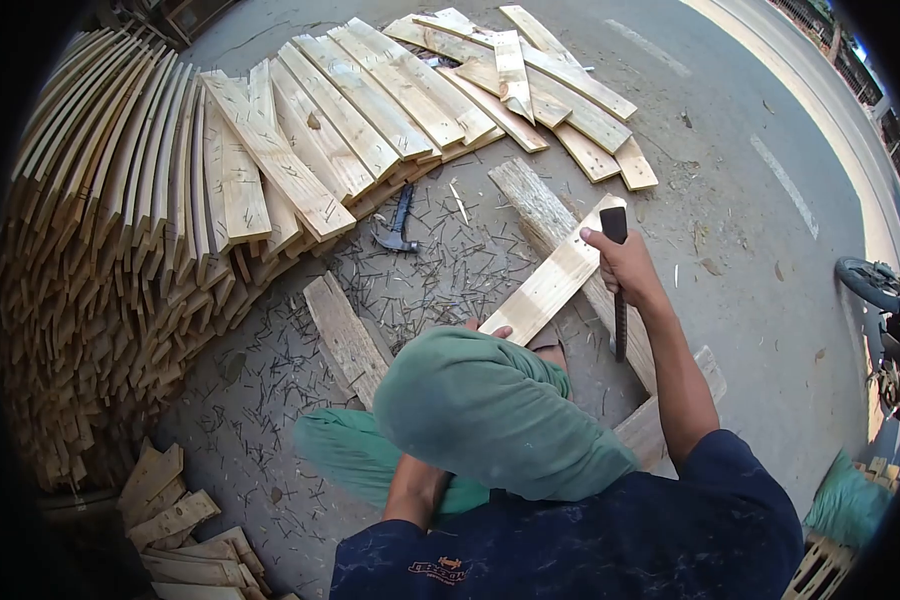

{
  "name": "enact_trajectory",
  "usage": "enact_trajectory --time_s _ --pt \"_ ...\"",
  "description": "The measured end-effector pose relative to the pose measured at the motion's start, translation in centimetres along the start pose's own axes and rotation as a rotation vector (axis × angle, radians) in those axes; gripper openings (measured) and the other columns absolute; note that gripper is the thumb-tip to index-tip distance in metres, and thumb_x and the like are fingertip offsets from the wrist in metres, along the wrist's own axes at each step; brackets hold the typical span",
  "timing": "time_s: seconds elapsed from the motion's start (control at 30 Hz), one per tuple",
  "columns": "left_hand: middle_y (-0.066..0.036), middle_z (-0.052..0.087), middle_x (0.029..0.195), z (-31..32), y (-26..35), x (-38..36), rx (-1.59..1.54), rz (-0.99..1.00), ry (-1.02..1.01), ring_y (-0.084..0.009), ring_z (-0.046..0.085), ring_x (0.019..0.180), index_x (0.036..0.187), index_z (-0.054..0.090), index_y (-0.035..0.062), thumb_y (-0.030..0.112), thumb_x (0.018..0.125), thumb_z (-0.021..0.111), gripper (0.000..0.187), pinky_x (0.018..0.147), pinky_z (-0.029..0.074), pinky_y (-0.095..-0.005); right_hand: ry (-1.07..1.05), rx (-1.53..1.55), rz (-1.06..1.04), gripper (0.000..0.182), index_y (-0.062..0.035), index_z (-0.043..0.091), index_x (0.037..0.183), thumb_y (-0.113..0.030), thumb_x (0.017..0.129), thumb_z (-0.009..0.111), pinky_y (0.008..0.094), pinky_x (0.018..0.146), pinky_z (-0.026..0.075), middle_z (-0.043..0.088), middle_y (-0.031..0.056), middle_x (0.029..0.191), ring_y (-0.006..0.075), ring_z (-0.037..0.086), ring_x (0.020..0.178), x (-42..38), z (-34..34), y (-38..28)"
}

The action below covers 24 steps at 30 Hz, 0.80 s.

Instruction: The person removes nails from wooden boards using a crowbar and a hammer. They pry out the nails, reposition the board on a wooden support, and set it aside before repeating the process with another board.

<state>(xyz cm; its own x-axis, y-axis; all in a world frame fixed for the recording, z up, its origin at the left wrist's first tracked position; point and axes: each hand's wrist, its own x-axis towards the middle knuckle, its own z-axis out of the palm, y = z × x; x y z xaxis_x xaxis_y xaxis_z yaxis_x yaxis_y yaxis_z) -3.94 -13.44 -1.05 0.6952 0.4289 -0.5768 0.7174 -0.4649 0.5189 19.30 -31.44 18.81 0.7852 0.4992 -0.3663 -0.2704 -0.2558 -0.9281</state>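
A pale wooden plank [548, 285] lies slanted in front of my knee, its far end over a rough weathered beam [610, 305]. My left hand [494, 330] grips the plank's near end; just its fingertips show, the rest hidden behind my raised knee. Beside the plank's far end, my right hand [625, 265] is closed around a dark, long bar-like tool [620, 330] with a broad black top. The tool's exact kind I cannot tell. A claw hammer [398, 222] with a blue-black handle rests on the ground among scattered nails [440, 265].
Tall stacks of planks [100, 190] fill the left, and more planks [360, 90] with nails sticking out fan across the back. Another worn beam [345, 335] lies left of my knee. Short boards [185, 520] are piled at lower left. A wheel [868, 283] shows at right.
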Motion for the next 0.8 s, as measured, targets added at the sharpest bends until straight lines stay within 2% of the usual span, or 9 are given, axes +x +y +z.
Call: enact_trajectory --time_s 0.2,0.37,0.43,0.47,0.5,0.53,0.6,0.63,0.8 --pt "-0.017 0.066 0.075 -1.9 -0.1 0.7 -0.057 0.077 0.156 -0.0366 0.066 0.074 0.097 0.061 0.0065 0.069 0.079 0.064 0.065 0.067 0.05 -0.0466 0.087 0.101 0.078 0.039 -0.0119 0.046 0.068 -0.032 0.088 0.073 0.0236 0.033 0.031 0.044 -0.0032 0.052 0.0061 0.041 0.037 -3.1 -5.3 5.0" --pt "-0.016 0.065 0.069 -6.8 0.3 0.5 -0.277 0.326 0.554 -0.0364 0.066 0.068 0.093 0.06 0.008 0.068 0.078 0.065 0.062 0.063 0.05 -0.0461 0.081 -0.046 -0.095 0.042 -0.0068 0.055 0.076 -0.043 0.089 0.07 0.027 0.041 0.043 0.048 -0.0014 0.054 0.0093 0.049 0.042 -2.8 -3.2 6.8" --pt "-0.015 0.065 0.067 -10.6 1.5 -1.7 -0.116 0.397 0.825 -0.0363 0.066 0.066 0.092 0.06 0.0086 0.068 0.078 0.065 0.061 0.061 0.05 -0.0459 0.061 -0.187 -0.181 0.044 -0.0034 0.056 0.077 -0.043 0.088 0.071 0.029 0.043 0.044 0.049 -0.0008 0.054 0.0105 0.051 0.043 -2.1 -0.6 8.4" --pt "-0.012 0.063 0.062 -13.2 3.3 -4.8 0.164 0.274 0.951 -0.035 0.065 0.061 0.083 0.058 0.0088 0.068 0.077 0.066 0.06 0.057 0.049 -0.0449 0.044 -0.263 -0.239 0.045 -0.0019 0.056 0.077 -0.043 0.088 0.071 0.0297 0.043 0.045 0.049 -0.0009 0.054 0.0106 0.051 0.043 -1.3 0.5 9.5" --pt "-0.012 0.063 0.062 -15.0 3.9 -6.5 0.168 0.266 0.967 -0.035 0.065 0.061 0.083 0.058 0.0088 0.068 0.077 0.066 0.06 0.057 0.049 -0.0449 -0.025 -0.303 -0.11 0.043 0.001 0.057 0.087 -0.039 0.086 0.073 0.0372 0.054 0.051 0.057 0.0073 0.064 0.0199 0.06 0.056 0.0 0.8 10.7" --pt "-0.012 0.062 0.061 -16.5 4.1 -8.1 0.195 0.219 1.033 -0.0343 0.064 0.059 0.081 0.057 0.0092 0.07 0.074 0.067 0.062 0.055 0.049 -0.0451 -0.038 -0.3 -0.12 0.043 0.001 0.057 0.087 -0.039 0.086 0.073 0.0372 0.054 0.051 0.057 0.0073 0.064 0.0199 0.06 0.056 1.9 1.0 12.8" --pt "-0.012 0.062 0.06 -18.6 3.8 -11.2 0.225 0.158 1.113 -0.0336 0.064 0.058 0.078 0.056 0.0095 0.071 0.072 0.068 0.063 0.054 0.048 -0.0454 0.302 -0.799 -0.353 0.045 0.0033 0.057 0.108 -0.032 0.085 0.073 0.0457 0.076 0.051 0.063 0.02 0.093 0.0321 0.065 0.086 5.1 1.4 16.1" --pt "-0.011 0.062 0.061 -19.8 3.4 -12.8 0.206 0.178 1.169 -0.033 0.063 0.058 0.077 0.056 0.0093 0.067 0.071 0.073 0.06 0.054 0.048 -0.0449 0.274 -0.722 -0.257 0.06 0.0032 0.048 0.128 -0.028 0.083 0.073 0.05 0.094 0.043 0.052 0.0257 0.123 0.0399 0.052 0.115 4.7 1.6 14.4" --pt "-0.008 0.06 0.059 -23.3 1.9 -18.1 0.364 0.342 1.301 -0.0273 0.063 0.054 0.075 0.056 0.0103 0.067 0.068 0.074 0.06 0.049 0.048 -0.0394 0.493 -0.897 -1.068 0.071 -0.0076 0.044 0.137 -0.04 0.082 0.073 0.0471 0.101 0.037 0.048 0.0178 0.129 0.0347 0.046 0.121 -0.7 3.9 2.4"
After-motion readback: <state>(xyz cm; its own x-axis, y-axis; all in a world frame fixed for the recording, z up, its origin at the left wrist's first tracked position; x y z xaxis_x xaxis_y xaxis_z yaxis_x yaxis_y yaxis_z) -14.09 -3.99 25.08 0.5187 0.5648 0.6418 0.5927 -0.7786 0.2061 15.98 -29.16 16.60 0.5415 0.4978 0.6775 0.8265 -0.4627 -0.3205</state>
